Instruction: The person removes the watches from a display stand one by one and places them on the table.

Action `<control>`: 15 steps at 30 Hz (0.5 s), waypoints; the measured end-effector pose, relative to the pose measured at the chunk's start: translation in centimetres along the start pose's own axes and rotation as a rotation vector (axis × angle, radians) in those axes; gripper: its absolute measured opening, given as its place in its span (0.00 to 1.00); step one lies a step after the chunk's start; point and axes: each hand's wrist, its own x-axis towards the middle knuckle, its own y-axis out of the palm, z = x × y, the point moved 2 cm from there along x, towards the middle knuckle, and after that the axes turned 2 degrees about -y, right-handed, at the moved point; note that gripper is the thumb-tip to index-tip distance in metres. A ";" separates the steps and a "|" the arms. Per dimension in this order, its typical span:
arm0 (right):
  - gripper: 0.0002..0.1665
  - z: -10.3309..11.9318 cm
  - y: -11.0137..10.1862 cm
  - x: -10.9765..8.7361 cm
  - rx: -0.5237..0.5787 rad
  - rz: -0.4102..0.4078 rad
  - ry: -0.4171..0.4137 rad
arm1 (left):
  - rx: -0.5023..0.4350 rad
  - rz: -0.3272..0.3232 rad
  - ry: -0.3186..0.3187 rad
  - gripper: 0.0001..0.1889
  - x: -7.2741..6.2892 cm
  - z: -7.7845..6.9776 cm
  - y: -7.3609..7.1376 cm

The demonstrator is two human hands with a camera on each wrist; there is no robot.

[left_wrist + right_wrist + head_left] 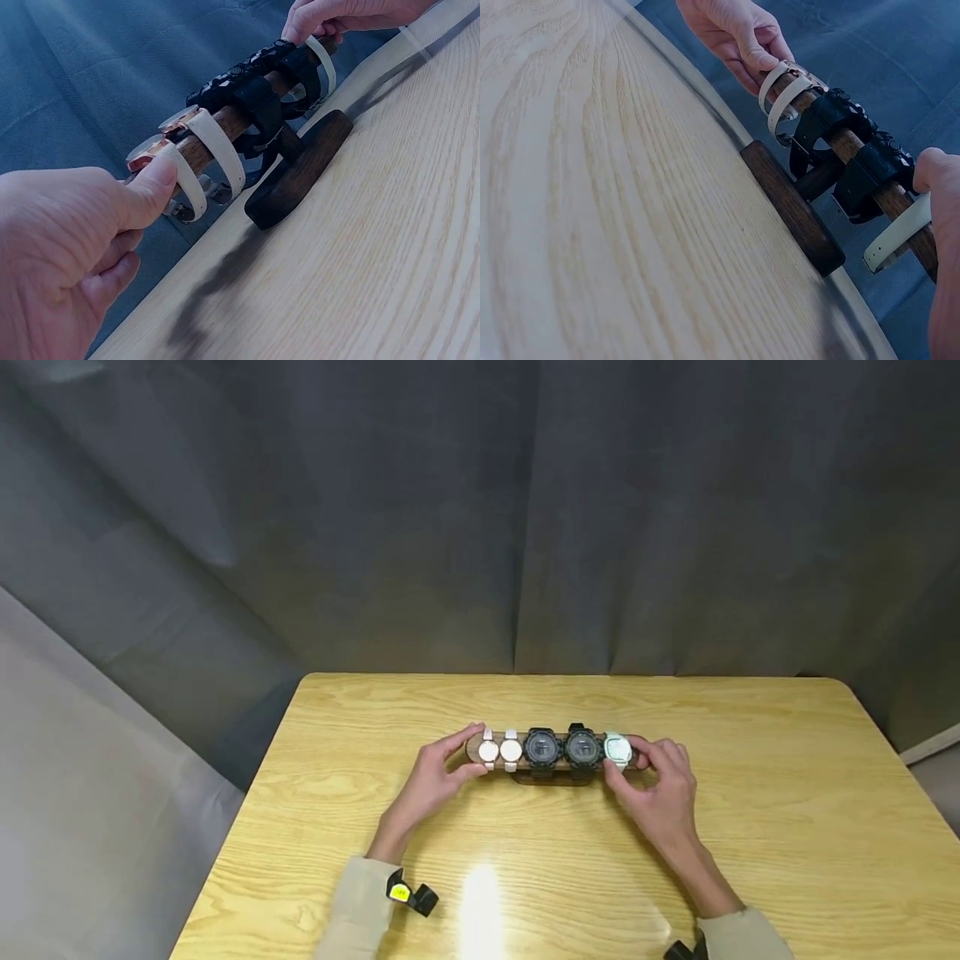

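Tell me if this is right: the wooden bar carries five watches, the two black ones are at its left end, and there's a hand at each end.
Wrong on the black watches: the head view shows them third and fourth from the left, after two white-strapped watches. The wooden bar does carry five watches, with the left hand and the right hand at its ends.

A curtained-off spot, rather like a small studio; dark grey drapes [420,527] hang behind a wood-grain table [300,827]; a paler grey covering [97,760] flanks its left; the wider building cannot be told.
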 end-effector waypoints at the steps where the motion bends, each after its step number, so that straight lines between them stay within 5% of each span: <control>1: 0.22 0.0 0.0 0.0 -0.001 0.004 0.008 | 0.008 0.001 0.000 0.34 0.0 -0.1 0.0; 15: 0.20 0.0 -0.5 0.3 -0.020 -0.028 -0.028 | -0.003 -0.008 0.000 0.34 0.1 -0.1 0.1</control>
